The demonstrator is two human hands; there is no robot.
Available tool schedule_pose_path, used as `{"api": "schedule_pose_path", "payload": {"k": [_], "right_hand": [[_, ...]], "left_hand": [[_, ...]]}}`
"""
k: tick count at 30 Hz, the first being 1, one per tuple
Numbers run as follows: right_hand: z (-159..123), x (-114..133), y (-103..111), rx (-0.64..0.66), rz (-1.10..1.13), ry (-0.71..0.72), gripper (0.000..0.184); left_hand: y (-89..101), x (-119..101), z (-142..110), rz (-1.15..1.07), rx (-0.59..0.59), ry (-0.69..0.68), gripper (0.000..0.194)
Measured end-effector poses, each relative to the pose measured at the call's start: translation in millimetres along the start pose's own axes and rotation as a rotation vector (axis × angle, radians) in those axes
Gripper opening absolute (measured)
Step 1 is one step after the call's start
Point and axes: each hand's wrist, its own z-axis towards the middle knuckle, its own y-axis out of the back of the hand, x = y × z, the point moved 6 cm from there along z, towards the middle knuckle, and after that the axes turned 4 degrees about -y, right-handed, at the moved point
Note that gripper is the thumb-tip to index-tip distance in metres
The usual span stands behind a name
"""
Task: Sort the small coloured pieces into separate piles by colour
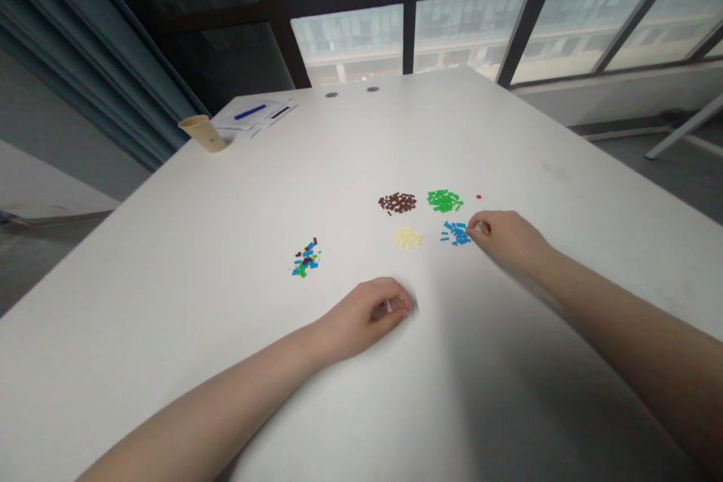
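My right hand [502, 236] is closed in a pinch at the right edge of a pile of small blue pieces [456, 234]. What its fingertips hold, if anything, is too small to name. Lower and to the left, my left hand [377, 314] rests near the table with thumb and fingertips together; I cannot make out anything in them. Small brown pieces [398, 202], green pieces [444, 200] and pale yellow pieces [408, 238] lie in separate piles beside the blue one. A mixed heap of coloured pieces [306, 260] is left of these, beyond my left forearm.
A single red piece [478, 196] lies right of the green pile. On the white table's [350, 151] far left, a tilted-looking beige paper cup [204, 133] stands near papers [240, 118] with a blue pen [250, 112]. Windows and a curtain are behind.
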Motion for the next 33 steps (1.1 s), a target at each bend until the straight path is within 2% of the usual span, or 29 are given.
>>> {"api": "schedule_pose_path", "payload": {"k": [14, 19, 23, 29, 33], "right_hand": [[-1, 6, -3, -0.034, -0.063, -0.042, 0.024], [4, 0, 14, -0.088, -0.071, -0.035, 0.023], [23, -1, 24, -0.101, -0.075, 0.038, 0.025], [63, -5, 14, -0.052, -0.159, 0.05, 0.027], [75, -12, 8, -0.036, -0.183, 0.043, 0.024]], "left_hand": [[-1.6, 1, 0, -0.008, -0.007, -0.011, 0.014], [-1.7, 3, 0, -0.008, 0.007, 0.003, 0.014], [-1.1, 6, 1, -0.009, 0.007, 0.007, 0.014], [-1.8, 9, 1, 0.013, 0.012, -0.011, 0.014], [-2.2, 8, 2, 0.033, 0.016, -0.025, 0.014]]}}
